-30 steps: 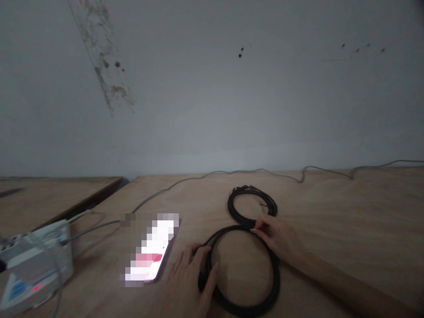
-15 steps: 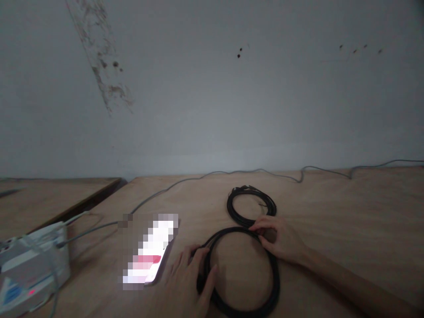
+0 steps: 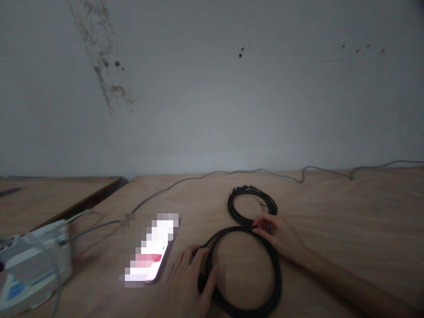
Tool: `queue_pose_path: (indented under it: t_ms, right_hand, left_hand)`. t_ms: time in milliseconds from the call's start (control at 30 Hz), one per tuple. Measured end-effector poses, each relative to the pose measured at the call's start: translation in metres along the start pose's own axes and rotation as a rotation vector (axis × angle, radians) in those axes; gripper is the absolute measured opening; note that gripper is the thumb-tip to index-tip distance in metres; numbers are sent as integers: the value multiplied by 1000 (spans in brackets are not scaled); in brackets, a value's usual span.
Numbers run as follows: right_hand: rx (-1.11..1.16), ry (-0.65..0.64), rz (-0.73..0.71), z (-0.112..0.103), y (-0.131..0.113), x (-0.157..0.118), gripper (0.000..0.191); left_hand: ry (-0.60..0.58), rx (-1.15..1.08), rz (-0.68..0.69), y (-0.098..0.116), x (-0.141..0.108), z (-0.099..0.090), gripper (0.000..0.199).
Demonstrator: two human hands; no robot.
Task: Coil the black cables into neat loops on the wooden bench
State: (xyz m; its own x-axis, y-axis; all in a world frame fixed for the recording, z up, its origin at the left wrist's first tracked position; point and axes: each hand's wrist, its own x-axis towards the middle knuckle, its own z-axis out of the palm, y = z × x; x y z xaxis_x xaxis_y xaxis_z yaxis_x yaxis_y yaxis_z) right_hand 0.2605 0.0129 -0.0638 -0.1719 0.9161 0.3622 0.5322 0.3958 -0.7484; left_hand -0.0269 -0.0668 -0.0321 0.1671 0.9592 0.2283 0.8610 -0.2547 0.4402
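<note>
A black cable [image 3: 277,274] lies in a round coil on the wooden table, close to me. My left hand [image 3: 190,280] is at the coil's left side, its thumb inside the loop and its fingers outside, gripping the strands. A dark, rounded piece shows between that thumb and the fingers; what it is I cannot make out. At the coil's top right, my right hand [image 3: 276,234] pinches the cable between thumb and fingertips. A second, smaller black cable coil [image 3: 233,214] lies just behind, close to the right fingertips.
Left of my left hand lies a lit phone [image 3: 152,251], partly pixelated. A white power strip or box [image 3: 36,265] with cords stands at the far left. One thin grey cable [image 3: 185,179] runs along the table's back edge by the wall [image 3: 212,110]. Further left, a gap [image 3: 89,205] separates two tabletops.
The right hand's fingers have shifted slightly at the top of the near coil, pinching closer to its upper edge. My left hand keeps its place. The view has moved a little.
</note>
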Motion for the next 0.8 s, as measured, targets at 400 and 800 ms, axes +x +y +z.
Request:
queue_pose_path:
  t_ms: [400, 800]
  right_hand:
    - [272, 146, 66, 3, -7, 0, 23]
    - [408, 506, 139, -10, 1, 9, 33]
  left_hand:
    - [-52, 2, -23, 0, 2, -3, 39]
    - [-63, 27, -41, -2, 1, -4, 41]
